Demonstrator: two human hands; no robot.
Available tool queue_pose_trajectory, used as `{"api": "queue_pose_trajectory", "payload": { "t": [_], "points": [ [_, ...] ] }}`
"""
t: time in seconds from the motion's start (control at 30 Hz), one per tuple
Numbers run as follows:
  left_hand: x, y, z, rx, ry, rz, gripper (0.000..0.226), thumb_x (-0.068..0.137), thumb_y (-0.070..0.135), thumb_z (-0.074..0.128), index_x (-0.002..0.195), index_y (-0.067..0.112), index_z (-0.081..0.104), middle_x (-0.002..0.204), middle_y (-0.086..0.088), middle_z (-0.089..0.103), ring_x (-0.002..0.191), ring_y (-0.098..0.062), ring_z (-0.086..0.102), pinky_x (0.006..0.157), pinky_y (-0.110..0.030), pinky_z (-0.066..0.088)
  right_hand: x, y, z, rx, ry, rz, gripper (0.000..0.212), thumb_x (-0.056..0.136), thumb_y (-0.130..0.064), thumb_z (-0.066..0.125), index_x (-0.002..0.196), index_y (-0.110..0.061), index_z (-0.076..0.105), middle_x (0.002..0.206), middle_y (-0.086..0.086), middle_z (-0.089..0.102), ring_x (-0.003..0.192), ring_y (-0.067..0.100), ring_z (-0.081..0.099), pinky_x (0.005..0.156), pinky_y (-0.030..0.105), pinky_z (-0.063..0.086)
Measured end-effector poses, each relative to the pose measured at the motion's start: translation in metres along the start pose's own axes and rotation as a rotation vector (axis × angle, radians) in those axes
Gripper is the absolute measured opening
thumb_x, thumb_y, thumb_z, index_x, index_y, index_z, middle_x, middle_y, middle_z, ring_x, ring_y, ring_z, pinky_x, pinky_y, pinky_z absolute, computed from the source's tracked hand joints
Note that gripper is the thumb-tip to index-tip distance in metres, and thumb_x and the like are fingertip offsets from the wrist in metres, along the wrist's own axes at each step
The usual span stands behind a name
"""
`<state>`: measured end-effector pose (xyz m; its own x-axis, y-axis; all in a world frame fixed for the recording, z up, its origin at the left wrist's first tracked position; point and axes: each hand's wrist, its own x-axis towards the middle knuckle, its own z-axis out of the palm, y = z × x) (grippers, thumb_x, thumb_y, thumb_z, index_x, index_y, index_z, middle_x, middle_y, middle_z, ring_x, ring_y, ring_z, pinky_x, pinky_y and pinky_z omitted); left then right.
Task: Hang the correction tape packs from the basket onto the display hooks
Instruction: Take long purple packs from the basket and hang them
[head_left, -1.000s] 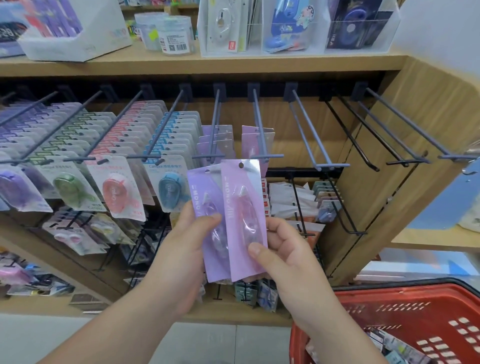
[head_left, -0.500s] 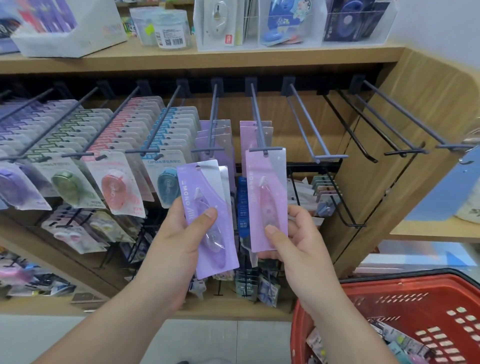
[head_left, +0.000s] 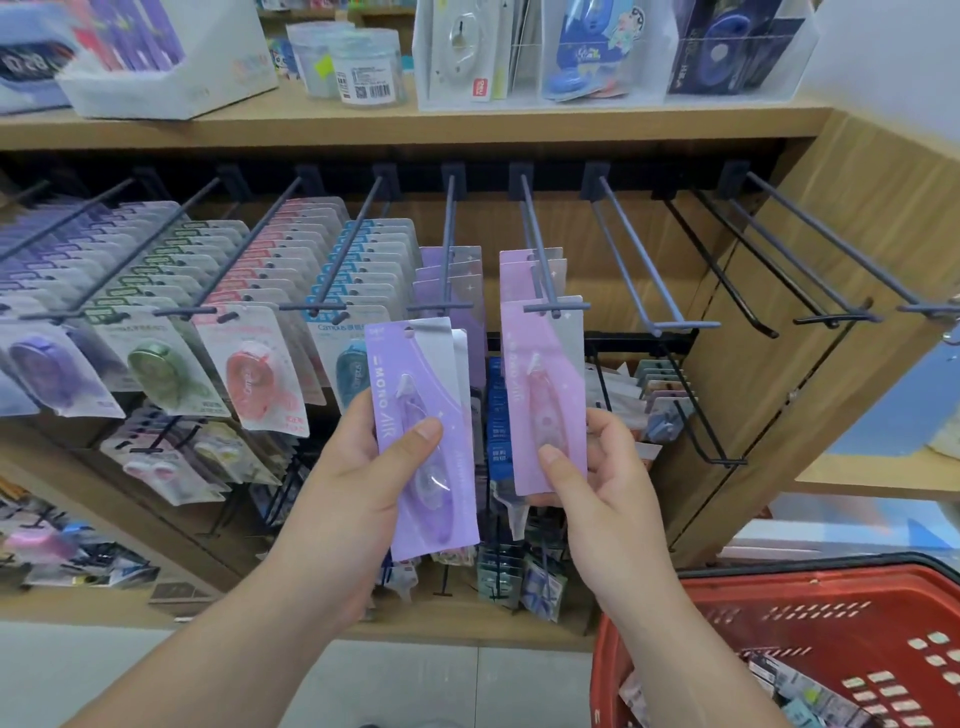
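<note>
Right hand (head_left: 602, 509) pinched the apparently light, stiff pink pack (head_left: 540, 384) at its 6 o'clock edge; left hand (head_left: 353, 493) gripped the purple pack (head_left: 449, 467).

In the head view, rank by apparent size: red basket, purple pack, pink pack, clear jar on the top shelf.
1. red basket, though cropped.
2. purple pack and pink pack: near alike, purple held nearer, so unranked.
3. clear jar.
</note>
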<state>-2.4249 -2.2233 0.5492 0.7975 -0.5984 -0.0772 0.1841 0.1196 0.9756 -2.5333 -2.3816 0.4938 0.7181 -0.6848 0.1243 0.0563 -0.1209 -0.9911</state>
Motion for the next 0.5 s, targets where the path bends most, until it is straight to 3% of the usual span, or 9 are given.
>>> {"api": "queue_pose_trajectory", "payload": {
  "t": [0.3, 0.5],
  "points": [
    [0.000, -0.001, -0.006, 0.007, 0.009, -0.007, 0.041, 0.084, 0.032, 0.067, 0.125, 0.034, 0.070, 0.121, 0.000, 0.077, 0.100, -0.019, 0.075, 0.086, -0.040, 0.054, 0.008, 0.009, 0.005, -0.014, 0.060, 0.032, 0.020, 0.094, -0.037, 0.063, 0.107, -0.052, 0.058, 0.103, -0.008, 0.071, 0.097, 0.018, 0.070, 0.084, 0.057, 0.058],
    [0.001, -0.001, -0.005, 0.022, 0.009, -0.017, 0.035, 0.083, 0.032, 0.068, 0.118, 0.036, 0.073, 0.121, -0.001, 0.077, 0.101, -0.020, 0.074, 0.091, -0.045, 0.055, 0.063, 0.014, 0.009, -0.162, 0.016, 0.090, 0.018, 0.103, -0.040, 0.055, 0.120, -0.043, 0.050, 0.111, -0.012, 0.068, 0.102, 0.010, 0.065, 0.094, 0.051, 0.055]
  ]
}}
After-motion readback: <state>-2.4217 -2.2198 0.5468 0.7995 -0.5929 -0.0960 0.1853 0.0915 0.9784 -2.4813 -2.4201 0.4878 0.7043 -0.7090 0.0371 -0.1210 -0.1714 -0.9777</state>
